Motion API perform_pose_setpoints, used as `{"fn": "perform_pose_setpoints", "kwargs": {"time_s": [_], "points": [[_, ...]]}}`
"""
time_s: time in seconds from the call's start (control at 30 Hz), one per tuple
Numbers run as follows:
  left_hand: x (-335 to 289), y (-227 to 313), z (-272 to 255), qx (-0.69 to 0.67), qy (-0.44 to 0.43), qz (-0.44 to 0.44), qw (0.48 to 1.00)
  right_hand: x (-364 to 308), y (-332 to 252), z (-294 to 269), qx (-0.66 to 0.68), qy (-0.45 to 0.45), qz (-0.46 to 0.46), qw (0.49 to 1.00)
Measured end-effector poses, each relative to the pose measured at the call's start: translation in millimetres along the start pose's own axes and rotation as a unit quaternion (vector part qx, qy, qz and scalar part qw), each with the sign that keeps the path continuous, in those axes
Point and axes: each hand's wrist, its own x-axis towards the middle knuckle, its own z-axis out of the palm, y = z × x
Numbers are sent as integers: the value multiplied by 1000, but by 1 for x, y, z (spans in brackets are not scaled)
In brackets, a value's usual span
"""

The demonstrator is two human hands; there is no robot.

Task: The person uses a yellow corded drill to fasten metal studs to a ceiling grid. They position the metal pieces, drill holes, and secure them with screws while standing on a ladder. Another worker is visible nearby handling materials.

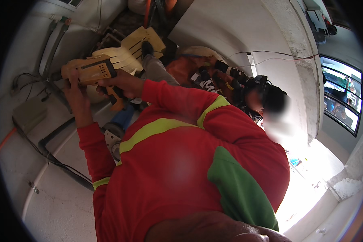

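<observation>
Currently, both hands are on a yellow-and-black power drill (89, 71), raised in front of the body at the upper left, its dark front end pointing left toward the pale wall (12, 94). The right hand (123, 84) is closed around the handle, while the left hand (72, 82) supports the forward part of the body from below, fingers curled up its near side. Whether the drill's tip touches anything cannot be told. Dark conduits (54, 48) and loose cables (26, 76) run along that wall close to the tip, above a flat box (30, 112). Beneath the drill, beside the red sleeve, sits a blue-and-grey power tool (119, 123), partly hidden. Behind are yellow slotted plastic pieces (116, 56), with a dark shoe (147, 49) against them. Green cloth (240, 189) hangs over the red shirt (169, 161).
</observation>
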Motion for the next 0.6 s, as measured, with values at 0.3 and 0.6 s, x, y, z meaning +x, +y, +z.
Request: {"fn": "perform_pose_setpoints", "kwargs": {"time_s": [0.3, 0.6], "points": [[-2, 2, 3, 0, -27, 9, 1000, 0, 4, -4, 9, -4, -11, 1000], [-1, 2, 2, -3, -31, 12, 999, 0, 5, -4, 15, -3, -16, 1000]]}}
